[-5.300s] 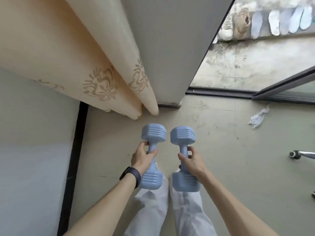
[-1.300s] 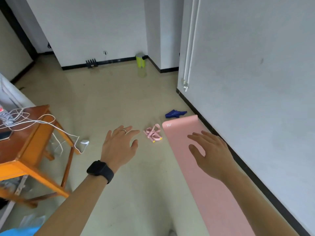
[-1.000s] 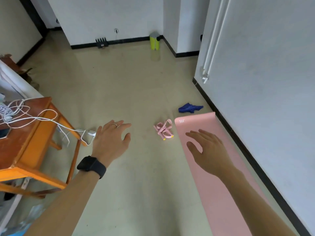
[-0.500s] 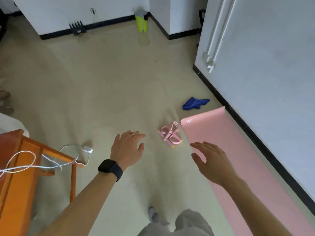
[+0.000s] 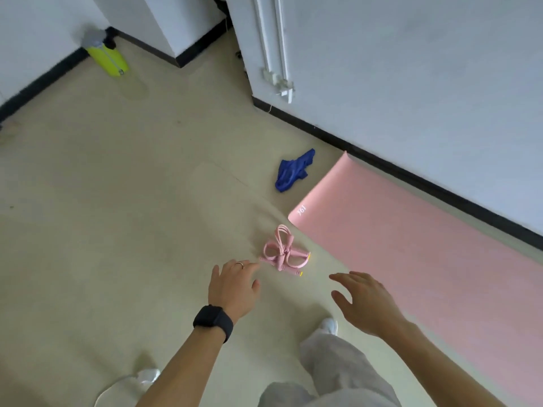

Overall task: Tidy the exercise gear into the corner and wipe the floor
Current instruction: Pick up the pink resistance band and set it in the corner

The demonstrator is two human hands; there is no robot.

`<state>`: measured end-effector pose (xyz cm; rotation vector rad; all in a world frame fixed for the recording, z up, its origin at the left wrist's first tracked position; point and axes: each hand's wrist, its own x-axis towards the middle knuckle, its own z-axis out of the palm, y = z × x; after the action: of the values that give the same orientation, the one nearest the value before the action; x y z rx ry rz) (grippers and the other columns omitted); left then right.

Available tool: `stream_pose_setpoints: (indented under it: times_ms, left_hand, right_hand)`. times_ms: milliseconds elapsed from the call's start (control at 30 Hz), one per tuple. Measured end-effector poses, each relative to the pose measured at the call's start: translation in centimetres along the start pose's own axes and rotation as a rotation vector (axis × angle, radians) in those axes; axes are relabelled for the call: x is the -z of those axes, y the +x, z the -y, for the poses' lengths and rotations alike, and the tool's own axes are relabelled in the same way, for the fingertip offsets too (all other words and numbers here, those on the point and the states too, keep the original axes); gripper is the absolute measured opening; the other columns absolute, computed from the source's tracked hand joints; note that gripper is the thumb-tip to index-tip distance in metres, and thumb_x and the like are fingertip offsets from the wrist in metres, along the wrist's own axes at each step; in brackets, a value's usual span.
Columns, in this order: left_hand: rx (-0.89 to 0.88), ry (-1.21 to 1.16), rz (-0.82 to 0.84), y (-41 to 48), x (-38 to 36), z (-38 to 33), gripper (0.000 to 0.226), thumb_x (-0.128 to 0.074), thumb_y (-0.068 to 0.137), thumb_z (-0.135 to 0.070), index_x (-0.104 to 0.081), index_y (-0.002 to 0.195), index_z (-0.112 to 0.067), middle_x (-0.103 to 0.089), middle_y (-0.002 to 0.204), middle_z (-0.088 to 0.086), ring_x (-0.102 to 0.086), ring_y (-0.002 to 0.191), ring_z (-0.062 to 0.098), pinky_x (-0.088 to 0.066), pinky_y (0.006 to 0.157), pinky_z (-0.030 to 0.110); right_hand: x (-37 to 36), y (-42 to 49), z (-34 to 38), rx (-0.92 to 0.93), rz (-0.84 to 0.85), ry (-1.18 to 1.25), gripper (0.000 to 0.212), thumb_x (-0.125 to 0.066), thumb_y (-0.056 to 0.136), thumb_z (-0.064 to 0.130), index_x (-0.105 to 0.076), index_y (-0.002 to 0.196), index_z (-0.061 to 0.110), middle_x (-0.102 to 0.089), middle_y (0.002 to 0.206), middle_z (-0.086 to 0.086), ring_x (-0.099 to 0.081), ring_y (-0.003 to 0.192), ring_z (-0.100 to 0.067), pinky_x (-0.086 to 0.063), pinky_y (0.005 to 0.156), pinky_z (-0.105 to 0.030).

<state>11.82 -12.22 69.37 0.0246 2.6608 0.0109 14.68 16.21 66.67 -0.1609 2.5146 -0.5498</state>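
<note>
A bundled pink jump rope (image 5: 284, 252) with yellow handle tips lies on the beige floor, just off the near corner of an unrolled pink exercise mat (image 5: 411, 254) that runs along the right wall. A crumpled blue cloth (image 5: 293, 170) lies on the floor beyond the mat's end. My left hand (image 5: 233, 286), with a black watch on the wrist, hovers open just left of the rope, fingertips close to it. My right hand (image 5: 364, 301) is open too, below and to the right of the rope, beside the mat's edge. Neither hand holds anything.
A yellow-green bottle with a grey top (image 5: 106, 55) stands against the far wall at upper left. White pipes (image 5: 274, 42) run down the wall corner. A white charger and cable (image 5: 147, 376) lie on the floor near my feet. My legs fill the bottom middle.
I have stepped closer to the rope and my view has tilted down. Both open hands have dropped toward the rope. The orange table has left the view.
</note>
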Motion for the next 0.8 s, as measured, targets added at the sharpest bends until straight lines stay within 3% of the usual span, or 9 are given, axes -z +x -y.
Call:
stream_pose_setpoints:
  times_ms: [133, 333, 600, 800]
  left_hand:
    - [-0.062, 0.068, 0.135, 6.8, -0.4, 3.0, 0.044, -0.046, 0.095, -0.039, -0.049, 0.139, -0.035, -0.055, 0.140, -0.012, -0.044, 0.133, 0.017, -0.032, 0.107, 0.042]
    - [-0.172, 0.201, 0.318, 18.1, -4.3, 7.1, 0.045, -0.044, 0.096, -0.038, -0.045, 0.142, -0.035, -0.053, 0.141, -0.009, -0.046, 0.130, 0.020, -0.030, 0.105, 0.040]
    - [-0.426, 0.329, 0.500, 32.5, -17.7, 12.8, 0.048, -0.043, 0.096, -0.036, -0.040, 0.144, -0.032, -0.050, 0.143, -0.006, -0.044, 0.132, 0.021, -0.032, 0.106, 0.040]
    - [-0.486, 0.395, 0.586, 41.1, -31.5, 17.0, 0.054, -0.046, 0.096, -0.038, -0.034, 0.148, -0.029, -0.037, 0.154, -0.004, -0.040, 0.137, 0.025, -0.032, 0.109, 0.044]
  right_hand:
    - [-1.6, 5.4, 1.6, -0.121, 0.102, 0.119, 0.048, -0.039, 0.102, 0.048, -0.036, 0.149, 0.039, -0.043, 0.150, 0.020, -0.034, 0.141, -0.013, -0.041, 0.107, -0.034]
    - [-7.2, 13.4, 3.5, -0.286, 0.157, 0.225, 0.052, -0.040, 0.100, 0.049, -0.033, 0.151, 0.038, -0.043, 0.151, 0.019, -0.038, 0.138, -0.015, -0.043, 0.105, -0.036]
    - [-20.4, 25.1, 3.9, -0.560, 0.177, 0.363, 0.050, -0.041, 0.101, 0.045, -0.034, 0.150, 0.037, -0.043, 0.150, 0.016, -0.042, 0.137, -0.018, -0.042, 0.105, -0.033]
    - [-34.6, 34.4, 2.3, -0.689, 0.270, 0.487, 0.053, -0.044, 0.100, 0.038, -0.033, 0.151, 0.028, -0.047, 0.148, 0.004, -0.053, 0.127, -0.026, -0.042, 0.104, -0.037]
